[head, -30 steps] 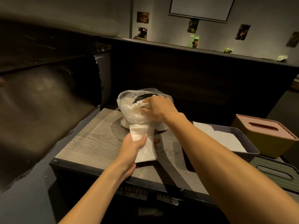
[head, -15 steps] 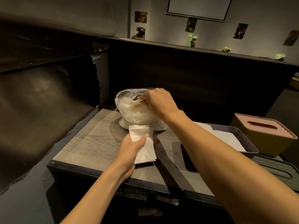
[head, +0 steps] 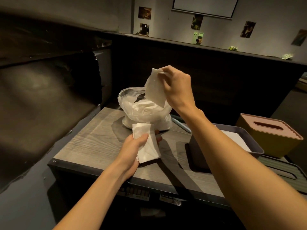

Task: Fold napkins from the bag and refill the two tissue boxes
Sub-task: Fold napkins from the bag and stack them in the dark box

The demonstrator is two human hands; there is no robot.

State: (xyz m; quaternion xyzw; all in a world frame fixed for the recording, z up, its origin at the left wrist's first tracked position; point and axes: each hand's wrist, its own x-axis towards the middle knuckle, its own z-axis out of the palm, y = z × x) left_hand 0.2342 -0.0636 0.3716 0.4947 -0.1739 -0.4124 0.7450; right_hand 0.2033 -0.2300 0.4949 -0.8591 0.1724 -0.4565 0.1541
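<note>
Head view: right hand point(head: 174, 87), frame centre, pinched single white napkin point(head: 154, 90) at top corner, napkin hanging above open clear plastic bag point(head: 141, 112) of napkins on wooden counter point(head: 93, 143). Left hand point(head: 134, 146), lower centre, gripped stack of folded napkins point(head: 147, 146) just in front of bag. Grey tissue box point(head: 249, 138), lid off, held napkins at right; yellow tissue box point(head: 272, 135) with pink lid just beyond it.
</note>
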